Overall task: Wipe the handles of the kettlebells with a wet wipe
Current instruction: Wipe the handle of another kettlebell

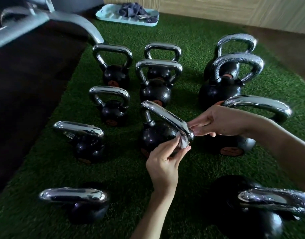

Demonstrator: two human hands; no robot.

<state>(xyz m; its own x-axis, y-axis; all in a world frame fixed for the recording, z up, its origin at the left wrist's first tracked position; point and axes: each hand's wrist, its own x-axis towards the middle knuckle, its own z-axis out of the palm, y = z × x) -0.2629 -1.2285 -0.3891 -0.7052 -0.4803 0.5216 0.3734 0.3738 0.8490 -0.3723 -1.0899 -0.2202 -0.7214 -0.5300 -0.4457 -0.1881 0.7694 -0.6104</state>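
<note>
Several black kettlebells with chrome handles stand in rows on green turf. The middle kettlebell (156,135) has its chrome handle (163,116) slanting toward me. A white wet wipe (183,143) is wrapped around the handle's right bend. My left hand (163,163) pinches the wipe from below. My right hand (219,120) reaches in from the right and pinches the wipe's upper part at the same bend.
Green turf (191,35) covers the floor, with dark flooring (27,94) to the left. A grey machine frame (62,19) stands at the top left. A light blue tray (113,18) with a dark cloth (132,11) lies at the far edge. Large kettlebells (222,90) crowd the right.
</note>
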